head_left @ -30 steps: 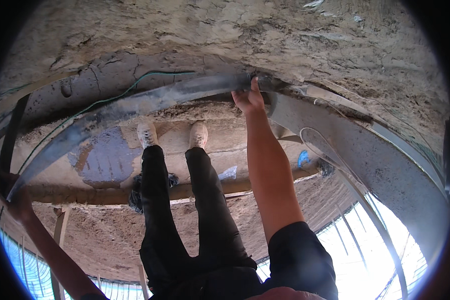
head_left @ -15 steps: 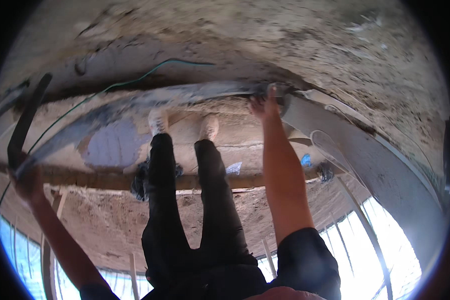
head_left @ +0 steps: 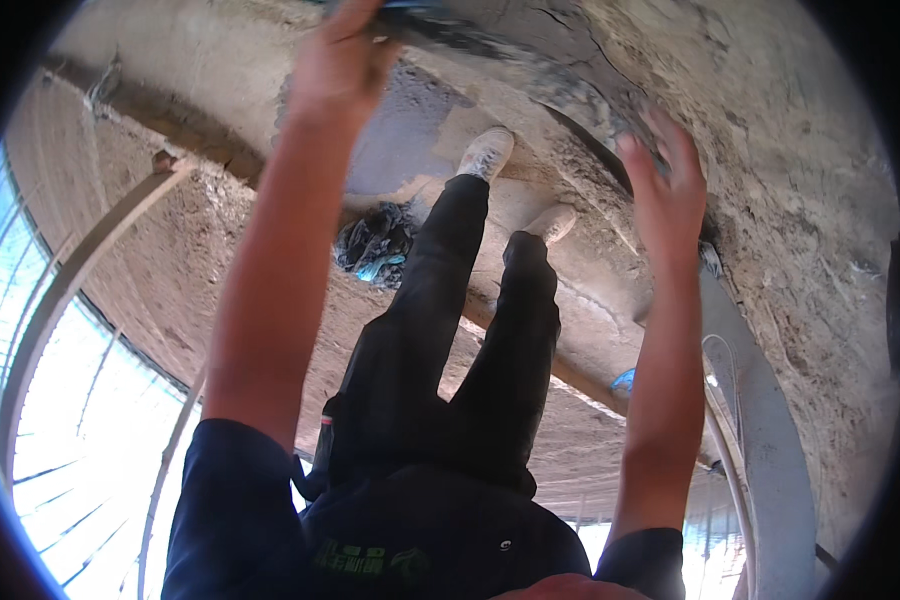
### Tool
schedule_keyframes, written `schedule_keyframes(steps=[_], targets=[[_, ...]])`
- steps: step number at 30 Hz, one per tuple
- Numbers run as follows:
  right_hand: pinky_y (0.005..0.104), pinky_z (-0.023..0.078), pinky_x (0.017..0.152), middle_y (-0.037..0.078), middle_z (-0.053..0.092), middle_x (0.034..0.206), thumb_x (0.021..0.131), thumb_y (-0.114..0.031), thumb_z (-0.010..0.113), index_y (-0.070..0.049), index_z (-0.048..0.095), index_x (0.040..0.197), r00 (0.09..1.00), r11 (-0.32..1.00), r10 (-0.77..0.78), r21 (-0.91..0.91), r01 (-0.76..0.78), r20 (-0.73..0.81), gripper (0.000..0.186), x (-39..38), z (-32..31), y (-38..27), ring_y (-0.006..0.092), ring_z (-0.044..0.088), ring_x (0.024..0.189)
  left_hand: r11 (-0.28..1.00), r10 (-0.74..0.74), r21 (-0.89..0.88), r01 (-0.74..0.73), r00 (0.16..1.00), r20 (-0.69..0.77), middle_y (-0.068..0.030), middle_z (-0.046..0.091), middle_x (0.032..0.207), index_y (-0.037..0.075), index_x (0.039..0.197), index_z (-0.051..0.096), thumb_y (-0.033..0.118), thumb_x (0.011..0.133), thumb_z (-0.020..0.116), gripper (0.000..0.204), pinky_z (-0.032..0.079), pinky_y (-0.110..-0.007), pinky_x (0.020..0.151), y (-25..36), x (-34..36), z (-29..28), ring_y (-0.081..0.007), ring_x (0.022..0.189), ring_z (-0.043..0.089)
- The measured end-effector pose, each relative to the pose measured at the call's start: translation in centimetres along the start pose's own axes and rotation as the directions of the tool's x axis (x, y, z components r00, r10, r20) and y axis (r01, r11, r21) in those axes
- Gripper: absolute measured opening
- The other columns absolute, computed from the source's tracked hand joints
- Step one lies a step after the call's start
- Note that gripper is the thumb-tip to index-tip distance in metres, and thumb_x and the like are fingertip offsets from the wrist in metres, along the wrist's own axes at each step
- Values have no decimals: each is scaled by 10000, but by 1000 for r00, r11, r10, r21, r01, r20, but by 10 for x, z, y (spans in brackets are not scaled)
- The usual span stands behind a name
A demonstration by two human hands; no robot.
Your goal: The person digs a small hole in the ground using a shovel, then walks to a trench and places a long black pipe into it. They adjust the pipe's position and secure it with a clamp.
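Observation:
A long, grey-smeared bar [head_left: 510, 67] slants along the wall from the top edge down to the right. Its upper left end runs between the thumb and fingers of my left hand [head_left: 342, 75], which is blurred and partly cut off by the picture's edge. Something blue and dark by that hand is too cropped to name. At the bar's lower right end, my right hand [head_left: 675, 185] has its thumb and fingers apart. Its fingertips are close to the bar and the rough wall [head_left: 790, 190]; whether they touch cannot be told.
My shoes [head_left: 487, 153] stand on a narrow ledge with a grey-purple patch [head_left: 395, 130]. A crumpled dark bag [head_left: 375, 240] lies beside my leg. Right of my right arm curves a smooth grey board [head_left: 760, 420] with a loose cord [head_left: 725, 350]. Wooden poles [head_left: 55, 290] rise below the ledge at left.
The view has turned, so the bar now slants down to the right. My left hand has come up to the top edge. My right hand's fingers are spread more.

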State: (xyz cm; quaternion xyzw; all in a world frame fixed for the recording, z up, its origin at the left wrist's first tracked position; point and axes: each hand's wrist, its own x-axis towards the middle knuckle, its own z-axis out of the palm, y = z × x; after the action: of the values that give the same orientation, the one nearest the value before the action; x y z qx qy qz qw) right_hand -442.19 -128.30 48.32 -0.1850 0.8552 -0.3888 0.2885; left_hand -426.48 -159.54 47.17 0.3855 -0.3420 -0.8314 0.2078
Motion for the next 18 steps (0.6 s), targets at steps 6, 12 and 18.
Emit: schedule_keyframes(steps=[6,12,18], targets=[[369,505,963,163,691,1229,907,-564,717,14,587,1379,945,988,-153,12,156,288,757,64,63,-110,227,656,1110,951,-125,259,167,977,-173,-52,729,1059,63,1166,686,288,1027,634,270,542,-346,851,-10,-33,51,-161,929,679],[305,526,711,113,739,895,943,-442,719,58,674,1209,883,984,-141,158,78,447,568,73,92,-129,107,651,798,966,-258,-59,253,961,-104,-44,712,1150,72,1245,630,310,1031,632,321,562,-347,888,-17,-57,39,-162,1000,693],[287,524,731,69,729,930,981,-222,685,59,670,1206,865,993,18,96,-76,501,360,36,74,-122,84,638,818,857,-478,-266,441,873,-96,-83,711,1156,32,1220,617,290,1033,620,319,560,-418,932,-33,-85,40,-222,1039,710]])
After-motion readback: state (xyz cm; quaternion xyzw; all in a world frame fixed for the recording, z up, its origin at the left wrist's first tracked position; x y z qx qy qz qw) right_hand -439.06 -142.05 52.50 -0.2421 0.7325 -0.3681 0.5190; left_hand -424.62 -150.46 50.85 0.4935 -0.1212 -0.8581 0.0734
